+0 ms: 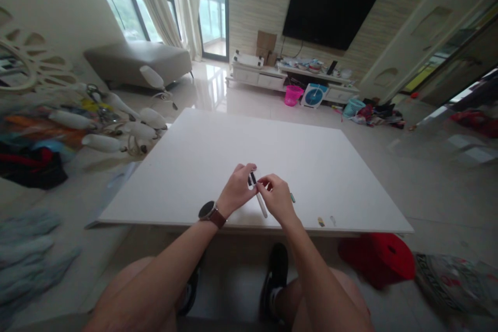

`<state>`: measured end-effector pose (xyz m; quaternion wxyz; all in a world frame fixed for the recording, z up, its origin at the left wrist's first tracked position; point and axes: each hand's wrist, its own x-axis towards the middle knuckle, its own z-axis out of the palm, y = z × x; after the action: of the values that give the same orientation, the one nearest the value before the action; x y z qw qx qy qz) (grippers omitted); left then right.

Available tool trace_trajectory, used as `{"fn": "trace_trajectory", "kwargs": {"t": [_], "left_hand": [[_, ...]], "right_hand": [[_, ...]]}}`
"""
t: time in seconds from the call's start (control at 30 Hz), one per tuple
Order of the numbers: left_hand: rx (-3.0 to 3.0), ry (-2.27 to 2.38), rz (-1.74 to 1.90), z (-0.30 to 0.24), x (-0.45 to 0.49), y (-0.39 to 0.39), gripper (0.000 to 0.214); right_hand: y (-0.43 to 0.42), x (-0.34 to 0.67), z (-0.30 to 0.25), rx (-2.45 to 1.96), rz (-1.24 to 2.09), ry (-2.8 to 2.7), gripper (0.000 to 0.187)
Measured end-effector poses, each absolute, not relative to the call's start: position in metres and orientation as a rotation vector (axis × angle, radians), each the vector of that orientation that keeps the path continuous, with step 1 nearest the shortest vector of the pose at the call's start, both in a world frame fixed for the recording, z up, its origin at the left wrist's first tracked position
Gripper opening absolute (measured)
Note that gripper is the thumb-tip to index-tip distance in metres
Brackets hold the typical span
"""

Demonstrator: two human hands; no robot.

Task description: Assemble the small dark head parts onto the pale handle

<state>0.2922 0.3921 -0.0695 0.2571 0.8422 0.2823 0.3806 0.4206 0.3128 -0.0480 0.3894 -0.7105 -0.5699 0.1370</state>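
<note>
Over the front of the white table [249, 140], my two hands meet at a slim white stick with a black end [262, 205]. My left hand [238, 188], with a watch on its wrist, has its thumb and fingers closed around the black end. My right hand [277, 198] pinches near the place where black meets white. The white part slants down toward the table's front edge. Fingers cover some of it, and its exact kind cannot be made out. Just right of my right hand lies a small green item [292, 197].
A small yellow-and-dark piece [321, 221] and a small clear piece [332, 221] lie near the table's front edge. White lamp shades [101, 142] crowd the left side. On the floor at right are a red round object [383, 257] and a plastic bag [455, 280].
</note>
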Motion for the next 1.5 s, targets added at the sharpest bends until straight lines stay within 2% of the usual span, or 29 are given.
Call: {"fn": "trace_trajectory", "kwargs": {"t": [0.23, 0.8, 1.5], "left_hand": [[2.308, 0.643, 1.119, -0.068, 0.292, 0.387, 0.044], [2.406, 0.624, 1.134, -0.065, 0.277, 0.387, 0.052], [2.436, 0.65, 1.092, -0.064, 0.274, 0.383, 0.048]], "right_hand": [[0.312, 0.42, -0.046, -1.888, 0.206, -1.428, 0.011], [0.322, 0.409, -0.055, -1.754, 0.469, -1.225, 0.009], [0.319, 0.409, -0.054, -1.718, 0.611, -1.222, 0.012]]}}
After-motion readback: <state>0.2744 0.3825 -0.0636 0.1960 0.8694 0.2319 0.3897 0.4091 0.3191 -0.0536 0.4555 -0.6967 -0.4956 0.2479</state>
